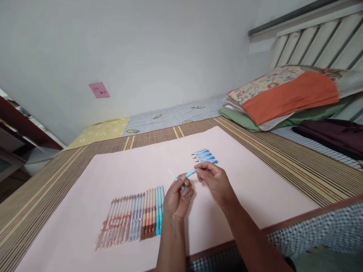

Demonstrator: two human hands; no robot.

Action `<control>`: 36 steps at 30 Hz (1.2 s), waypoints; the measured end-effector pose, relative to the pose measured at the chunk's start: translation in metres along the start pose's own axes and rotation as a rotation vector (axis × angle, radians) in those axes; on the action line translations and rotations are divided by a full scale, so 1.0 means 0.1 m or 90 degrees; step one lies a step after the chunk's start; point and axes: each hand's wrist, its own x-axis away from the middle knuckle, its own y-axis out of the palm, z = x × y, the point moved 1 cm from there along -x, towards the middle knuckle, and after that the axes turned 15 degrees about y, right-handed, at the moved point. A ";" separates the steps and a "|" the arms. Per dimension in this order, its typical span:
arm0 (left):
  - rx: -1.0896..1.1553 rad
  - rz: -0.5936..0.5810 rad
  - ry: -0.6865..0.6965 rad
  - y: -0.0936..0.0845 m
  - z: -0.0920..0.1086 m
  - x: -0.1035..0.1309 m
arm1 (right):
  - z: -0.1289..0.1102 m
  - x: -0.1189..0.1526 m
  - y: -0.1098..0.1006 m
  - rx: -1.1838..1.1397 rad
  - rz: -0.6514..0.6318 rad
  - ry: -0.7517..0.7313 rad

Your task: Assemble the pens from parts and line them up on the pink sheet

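Observation:
Both hands are raised over the pink sheet, with a light-blue pen (190, 173) slanting between them. My left hand (178, 196) is closed around its lower part. A thin whitish piece (171, 173) sticks out beyond those fingers on the left; whether it belongs to the pen I cannot tell. My right hand (214, 181) pinches the pen's upper right end between thumb and fingertips. Just behind the right hand lie several short blue pieces (204, 155) with dark pointed tips. To the left of my left hand is a row of turquoise pens (159, 211), partly covered by that hand.
The row continues left with brown-and-peach pens (149, 215), then clear pens (119, 223). They lie on a pink sheet (76, 204) over a striped mat (36, 192). Folded bedding (295, 98) is stacked at the right, beside dark cloth (331, 136). A wall stands behind.

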 end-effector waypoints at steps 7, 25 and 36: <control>0.117 -0.004 -0.054 0.03 -0.10 0.01 | 0.04 0.02 -0.05 -0.024 -0.070 -0.010; -0.595 0.031 0.253 0.05 0.03 -0.01 | 0.04 -0.01 -0.14 0.219 -0.017 -0.015; -0.755 -0.022 0.329 0.12 0.03 0.04 | 0.16 0.01 -0.03 0.391 -0.094 -0.123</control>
